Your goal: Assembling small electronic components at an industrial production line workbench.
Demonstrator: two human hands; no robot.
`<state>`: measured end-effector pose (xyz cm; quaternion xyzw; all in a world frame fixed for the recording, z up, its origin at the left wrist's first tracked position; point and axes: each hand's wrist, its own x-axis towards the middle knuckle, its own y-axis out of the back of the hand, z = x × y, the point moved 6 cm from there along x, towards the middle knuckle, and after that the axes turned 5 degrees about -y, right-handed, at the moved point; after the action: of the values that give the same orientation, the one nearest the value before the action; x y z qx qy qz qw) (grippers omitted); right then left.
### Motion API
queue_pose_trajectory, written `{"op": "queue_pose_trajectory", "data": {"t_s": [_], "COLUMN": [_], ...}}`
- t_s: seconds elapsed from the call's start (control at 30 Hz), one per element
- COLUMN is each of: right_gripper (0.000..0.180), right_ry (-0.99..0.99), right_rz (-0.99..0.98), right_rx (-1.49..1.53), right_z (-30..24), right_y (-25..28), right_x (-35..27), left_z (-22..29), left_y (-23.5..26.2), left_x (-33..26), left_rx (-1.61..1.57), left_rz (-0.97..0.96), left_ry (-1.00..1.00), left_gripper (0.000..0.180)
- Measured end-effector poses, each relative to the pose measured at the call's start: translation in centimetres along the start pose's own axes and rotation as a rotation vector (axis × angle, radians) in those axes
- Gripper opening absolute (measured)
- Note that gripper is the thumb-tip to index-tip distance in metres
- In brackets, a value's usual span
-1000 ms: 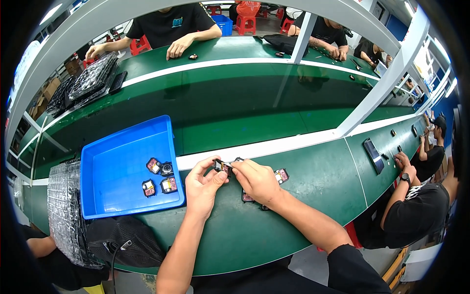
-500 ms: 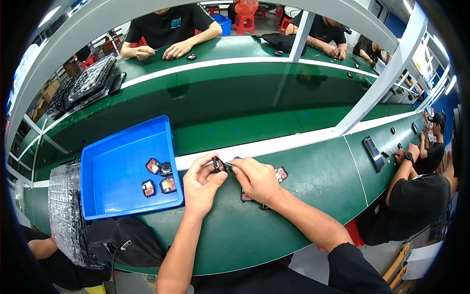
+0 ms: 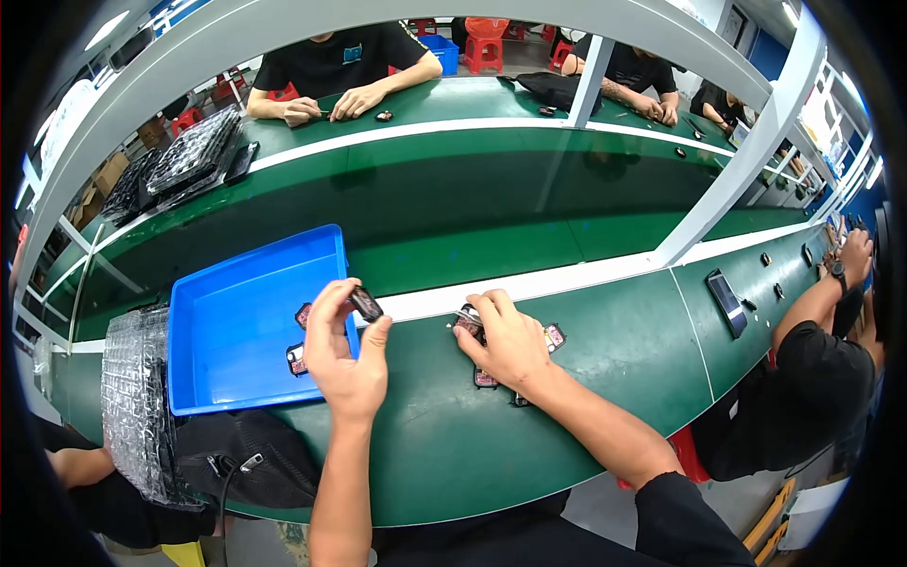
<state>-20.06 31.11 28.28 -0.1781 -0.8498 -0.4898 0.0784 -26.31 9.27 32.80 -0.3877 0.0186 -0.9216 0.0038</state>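
Bottom centre: both forearms enter from the lower edge onto the green bench point(image 3: 444, 444).

Left hand point(image 3: 345, 354), centre-left: thumb and fingers pinched on a small dark part point(image 3: 367, 303), held raised just past the right rim of the blue tray point(image 3: 236, 331). Grip closed on it.

Right hand point(image 3: 505, 340), centre: fingers curled down over a small pink-and-black part point(image 3: 468, 323) lying on the bench, with a thin metal tip sticking out to the left at the fingertips. Can't tell whether it's a firm grasp or just pressing down.

More of the same small parts around the right hand: one point(image 3: 554, 336) just right of the knuckles, one point(image 3: 485, 379) under the wrist, all flat on the green surface.

Blue tray, left of centre: mostly bare, two small parts point(image 3: 297, 358) near its right wall, partly behind the left hand.

Lower left: stack of clear blister trays point(image 3: 137, 397) beside the blue tray, black bag point(image 3: 241, 454) with a cable below it.

Right: dark flat device point(image 3: 727, 302) on the bench; a co-worker in black point(image 3: 822, 378) at the right edge, arm raised.

Middle: white stripe point(image 3: 567, 279) along the bench edge, then the darker green belt point(image 3: 453, 203).

Top: people in black seated across the far bench; one's hands point(image 3: 326, 106) resting on it. Black trays point(image 3: 194, 151) stacked upper left.
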Motion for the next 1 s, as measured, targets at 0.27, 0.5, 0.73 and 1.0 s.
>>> {"op": "queue_pose_trajectory", "data": {"t_s": [0.27,0.5,0.73,1.0], "right_gripper": [0.047,0.049,0.057,0.066], "right_ry": [-0.029,-0.017,0.063,0.267], "right_rz": [-0.092,-0.082,0.011,0.117], "right_rx": [-0.065,-0.038,0.061,0.301], "right_z": [0.8,0.8,0.2,-0.9], "right_y": [-1.0,-0.9,0.0,0.8], "right_x": [0.0,0.0,0.0,-0.5], "left_z": [-1.8,-3.0,0.9,-0.9], "left_y": [3.9,4.0,1.6,-1.0], "left_x": [2.0,1.3,2.0,-0.5], "left_rx": [0.592,0.821,0.619,0.046], "left_rz": [-0.046,-0.222,-0.098,-0.136], "left_ry": [0.141,0.388,-0.048,0.166], "left_gripper": [0.024,0.016,0.009,0.011]}}
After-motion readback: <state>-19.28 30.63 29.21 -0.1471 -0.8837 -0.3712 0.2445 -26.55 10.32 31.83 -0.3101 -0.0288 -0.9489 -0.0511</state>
